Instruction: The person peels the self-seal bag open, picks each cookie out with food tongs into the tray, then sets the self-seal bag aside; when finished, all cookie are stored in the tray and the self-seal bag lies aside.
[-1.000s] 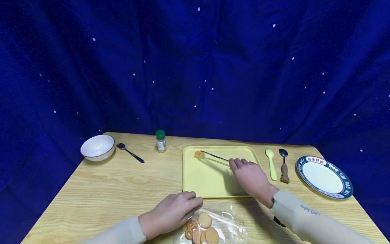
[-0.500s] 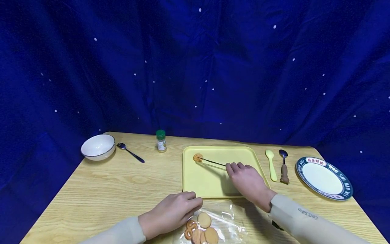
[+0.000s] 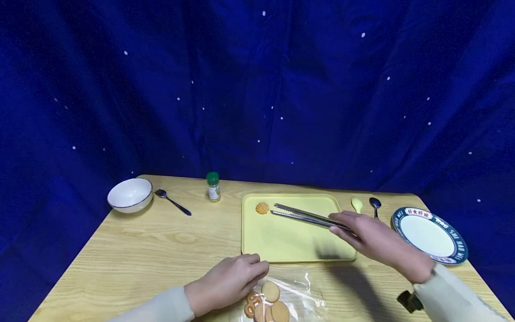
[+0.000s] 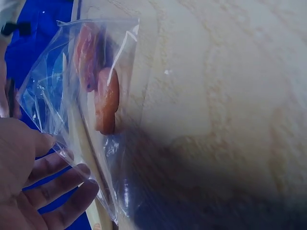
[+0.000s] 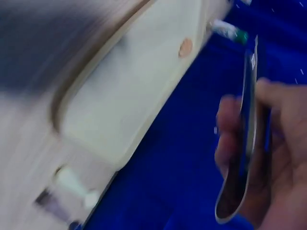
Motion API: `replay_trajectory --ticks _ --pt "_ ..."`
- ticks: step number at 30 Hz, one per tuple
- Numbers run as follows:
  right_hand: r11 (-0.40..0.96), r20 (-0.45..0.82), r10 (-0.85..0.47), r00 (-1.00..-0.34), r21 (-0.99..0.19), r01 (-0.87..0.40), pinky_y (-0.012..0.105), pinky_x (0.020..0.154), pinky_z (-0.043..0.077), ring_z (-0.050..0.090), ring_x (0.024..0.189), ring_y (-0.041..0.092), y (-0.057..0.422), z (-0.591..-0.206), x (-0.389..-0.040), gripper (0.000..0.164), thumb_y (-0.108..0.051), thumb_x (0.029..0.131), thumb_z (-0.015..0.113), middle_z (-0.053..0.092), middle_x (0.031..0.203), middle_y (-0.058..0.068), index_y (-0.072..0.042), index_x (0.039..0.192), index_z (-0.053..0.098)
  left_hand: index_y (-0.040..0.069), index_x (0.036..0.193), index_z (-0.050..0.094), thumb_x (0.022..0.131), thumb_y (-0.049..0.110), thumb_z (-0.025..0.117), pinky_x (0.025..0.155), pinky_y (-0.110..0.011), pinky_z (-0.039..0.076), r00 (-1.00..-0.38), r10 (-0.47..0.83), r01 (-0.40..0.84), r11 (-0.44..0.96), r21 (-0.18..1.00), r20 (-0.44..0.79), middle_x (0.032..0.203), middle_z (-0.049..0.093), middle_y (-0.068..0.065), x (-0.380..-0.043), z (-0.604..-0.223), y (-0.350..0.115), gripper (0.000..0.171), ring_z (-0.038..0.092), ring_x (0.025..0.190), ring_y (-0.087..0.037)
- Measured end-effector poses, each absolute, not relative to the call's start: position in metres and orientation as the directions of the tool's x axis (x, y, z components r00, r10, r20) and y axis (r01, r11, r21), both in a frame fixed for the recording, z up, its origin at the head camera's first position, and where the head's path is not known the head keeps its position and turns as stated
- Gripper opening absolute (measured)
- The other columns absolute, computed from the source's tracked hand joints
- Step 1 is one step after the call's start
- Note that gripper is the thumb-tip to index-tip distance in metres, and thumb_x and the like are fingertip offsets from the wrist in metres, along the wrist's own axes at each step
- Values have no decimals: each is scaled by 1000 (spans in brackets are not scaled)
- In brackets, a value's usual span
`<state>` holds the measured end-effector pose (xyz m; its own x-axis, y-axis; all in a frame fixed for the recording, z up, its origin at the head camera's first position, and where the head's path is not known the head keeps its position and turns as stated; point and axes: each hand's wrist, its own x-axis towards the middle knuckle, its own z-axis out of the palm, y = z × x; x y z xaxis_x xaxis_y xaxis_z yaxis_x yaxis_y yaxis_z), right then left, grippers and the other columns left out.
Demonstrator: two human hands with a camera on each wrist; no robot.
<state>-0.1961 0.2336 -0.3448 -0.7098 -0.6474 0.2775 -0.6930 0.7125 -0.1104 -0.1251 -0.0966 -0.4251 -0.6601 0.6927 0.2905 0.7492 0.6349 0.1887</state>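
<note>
My right hand [image 3: 374, 237] holds metal tongs [image 3: 301, 215] above the yellow tray [image 3: 281, 246]; their toothed tips stand apart with nothing between them. A round swirled cookie [image 3: 262, 208] lies on the tray's far left part, just left of the tips. In the right wrist view the tongs' bent end [image 5: 230, 206] shows in the palm. My left hand [image 3: 229, 281] pinches the edge of a clear plastic bag [image 4: 53, 100] in front of the tray. Inside the bag are several round cookies [image 3: 280, 311] and pretzel-shaped ones [image 3: 250, 308].
A white bowl [image 3: 129, 194], a fork [image 3: 173, 202] and a green-capped jar [image 3: 213, 187] stand or lie at the back left. On the right are a pale yellow spoon [image 3: 356, 205], a dark spoon [image 3: 375, 204], partly hidden, and a green-rimmed plate [image 3: 426, 235].
The tongs have let go of the swirled cookie, which now lies on the tray. My right hand has moved back to the right with the tongs spread. My left hand has stayed still.
</note>
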Motion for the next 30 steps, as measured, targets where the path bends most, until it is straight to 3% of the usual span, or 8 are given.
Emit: replay_trajectory --ticks 4,6,13,16,21,25,30 --pt "587 214 -703 -678 -365 -723 17 56 44 49 64 -9 276 -338 -174 13 -14 96 59 58 79 -19 -19 106 66 22 93 55 96 19 58 53 -12 37 -666 692 745 637 199 278 78 50 12 -126 -424 -98 5 44 67 3" --pt "526 183 -727 -662 -471 -708 15 50 42 48 59 -8 299 -339 -164 18 -6 96 56 55 75 -18 -21 104 63 21 92 56 96 19 58 52 -12 36 -665 692 746 636 198 280 78 49 12 -127 -423 -98 5 43 66 3" --pt "337 28 -835 -549 -763 -551 15 44 41 54 57 -4 362 -352 -142 35 11 95 46 59 73 3 -14 114 62 22 90 53 96 18 57 51 -13 35 -653 701 755 631 176 288 76 48 12 -127 -423 -95 8 42 64 3" --pt "312 -52 -867 -495 -831 -461 15 46 42 52 58 -5 363 -364 -136 34 9 96 44 55 69 10 -12 115 63 22 90 53 96 18 58 50 -12 34 -646 704 760 626 174 295 76 47 12 -127 -424 -95 9 41 63 4" --pt "277 -96 -902 -422 -877 -393 11 50 39 44 56 0 337 -387 -135 27 7 98 43 51 67 15 -8 103 65 22 91 54 96 18 58 50 -12 33 -654 699 755 629 188 291 77 47 13 -127 -426 -97 8 41 64 3" --pt "291 -134 -908 -398 -884 -366 8 55 39 44 66 -12 318 -402 -141 23 0 99 45 50 67 17 -10 101 66 23 90 53 96 19 59 51 -12 33 -653 698 755 631 177 294 77 48 13 -126 -425 -98 9 42 64 4" --pt "260 -159 -929 -333 -923 -284 11 45 36 40 53 -6 300 -412 -148 22 -2 101 43 53 67 21 -4 95 64 23 89 52 96 19 58 51 -12 33 -649 700 758 627 178 298 77 48 13 -125 -423 -97 10 41 64 3"
